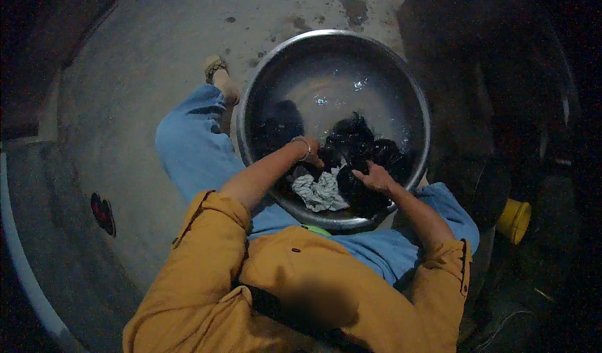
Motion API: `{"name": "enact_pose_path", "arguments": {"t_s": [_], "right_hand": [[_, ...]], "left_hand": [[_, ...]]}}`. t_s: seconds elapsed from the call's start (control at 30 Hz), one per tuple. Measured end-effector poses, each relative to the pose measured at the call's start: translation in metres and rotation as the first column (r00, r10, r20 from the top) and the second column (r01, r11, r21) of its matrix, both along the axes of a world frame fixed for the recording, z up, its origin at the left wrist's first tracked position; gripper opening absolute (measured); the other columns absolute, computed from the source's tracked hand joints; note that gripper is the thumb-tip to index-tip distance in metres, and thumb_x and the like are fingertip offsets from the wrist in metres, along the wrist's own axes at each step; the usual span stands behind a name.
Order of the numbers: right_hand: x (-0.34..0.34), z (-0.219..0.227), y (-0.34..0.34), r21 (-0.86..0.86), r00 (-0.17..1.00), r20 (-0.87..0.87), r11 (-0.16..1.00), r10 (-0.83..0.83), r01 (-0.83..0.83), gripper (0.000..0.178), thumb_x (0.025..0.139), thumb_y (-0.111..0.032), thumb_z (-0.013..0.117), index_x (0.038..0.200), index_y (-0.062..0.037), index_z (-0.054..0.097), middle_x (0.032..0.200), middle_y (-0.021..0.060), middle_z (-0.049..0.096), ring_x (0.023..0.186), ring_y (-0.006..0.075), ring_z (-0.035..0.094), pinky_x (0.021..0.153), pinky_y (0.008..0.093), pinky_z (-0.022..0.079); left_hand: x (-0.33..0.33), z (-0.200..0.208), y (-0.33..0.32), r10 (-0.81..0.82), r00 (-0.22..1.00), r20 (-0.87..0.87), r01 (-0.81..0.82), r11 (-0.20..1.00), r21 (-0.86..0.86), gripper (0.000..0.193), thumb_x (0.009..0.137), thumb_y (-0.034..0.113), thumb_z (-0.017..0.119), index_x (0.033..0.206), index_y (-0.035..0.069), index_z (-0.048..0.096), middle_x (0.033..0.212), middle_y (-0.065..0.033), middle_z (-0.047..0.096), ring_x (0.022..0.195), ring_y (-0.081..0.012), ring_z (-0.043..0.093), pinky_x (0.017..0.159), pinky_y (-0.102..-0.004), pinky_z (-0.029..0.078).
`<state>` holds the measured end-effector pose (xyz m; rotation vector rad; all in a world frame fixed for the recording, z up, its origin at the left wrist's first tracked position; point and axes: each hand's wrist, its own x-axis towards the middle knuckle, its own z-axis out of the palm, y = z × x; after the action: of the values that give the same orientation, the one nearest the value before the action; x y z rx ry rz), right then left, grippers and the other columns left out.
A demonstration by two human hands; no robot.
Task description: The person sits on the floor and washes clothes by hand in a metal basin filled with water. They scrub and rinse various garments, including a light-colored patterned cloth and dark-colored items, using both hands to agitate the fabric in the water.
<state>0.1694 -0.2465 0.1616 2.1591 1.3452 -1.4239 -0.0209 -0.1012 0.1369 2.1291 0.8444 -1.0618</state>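
Dark wet cloth: soft, heavy, slippery | your left hand and right hand grip it closed | take bunched folds inside metal basin

A large basin was placed at the centre of the frame, on the floor. Inside it, a pile of cloth was gathered at the lower right, and a striped piece lay at the lower edge. The left hand and the right hand were set on the cloth, the left one to the left of the right. A sandalled foot was seen just left of the basin. A small cup-shaped container stood at the right, beyond the basin. A drain cover was set into the floor at the left.
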Motion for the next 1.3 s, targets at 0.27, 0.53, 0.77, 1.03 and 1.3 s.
{"name": "enact_pose_path", "arguments": {"t_s": [0.27,0.53,0.77,1.03,1.3], "right_hand": [[0.000,0.035,0.017,-0.047,0.861,0.239,0.891,0.449,-0.452,0.078,0.069,-0.068,0.043,0.114,-0.0044,0.048,0.119,0.0249,0.040,0.094,0.0368,0.053,0.081,0.0450,0.042],[0.006,-0.007,-0.009,0.074,0.962,0.122,0.964,0.245,-0.255,0.080,0.071,-0.066,0.040,0.126,-0.0073,0.032,0.122,0.0289,0.033,0.102,0.0430,0.045,0.084,0.0464,0.039],[-0.013,0.017,-0.030,0.194,0.974,-0.218,0.981,0.054,-0.011,0.074,0.076,-0.057,0.043,0.124,-0.0018,0.035,0.115,0.0255,0.045,0.107,0.0375,0.043,0.092,0.0388,0.034],[0.000,0.075,0.015,0.391,0.976,0.118,0.895,0.183,-0.215,0.058,0.076,-0.048,0.051,0.112,-0.0035,0.045,0.107,0.0188,0.052,0.102,0.0316,0.049,0.084,0.0378,0.040],[-0.041,0.067,0.028,0.408,0.782,-0.618,0.819,-0.077,0.403,0.042,0.078,-0.030,0.055,0.107,0.0000,0.047,0.105,0.0160,0.051,0.095,0.0279,0.050,0.083,0.0345,0.039]], "left_hand": [[0.012,0.006,0.014,0.002,0.988,0.151,0.010,0.997,-0.080,0.046,0.067,0.047,0.063,0.104,0.020,0.059,0.105,-0.0038,0.058,0.095,-0.0247,0.055,0.080,-0.0370,0.043],[0.016,0.002,0.011,0.225,0.901,0.371,-0.193,0.974,-0.122,0.032,0.072,0.037,0.061,0.096,0.016,0.063,0.097,-0.0078,0.060,0.090,-0.0265,0.056,0.078,-0.0368,0.044],[0.049,0.017,0.000,0.234,0.767,0.597,-0.293,0.956,0.001,0.025,0.068,0.028,0.065,0.089,0.014,0.065,0.098,-0.0095,0.058,0.092,-0.0271,0.054,0.079,-0.0359,0.043],[0.048,0.062,0.001,-0.005,0.362,0.932,-0.141,0.988,0.060,0.025,0.065,0.024,0.069,0.078,0.003,0.062,0.091,-0.0106,0.054,0.085,-0.0278,0.053,0.076,-0.0361,0.043],[0.024,0.151,0.012,0.591,0.351,0.726,-0.171,0.803,-0.571,0.022,0.075,0.020,0.062,0.090,0.005,0.058,0.091,-0.0038,0.055,0.088,-0.0153,0.051,0.077,-0.0294,0.042]]}}
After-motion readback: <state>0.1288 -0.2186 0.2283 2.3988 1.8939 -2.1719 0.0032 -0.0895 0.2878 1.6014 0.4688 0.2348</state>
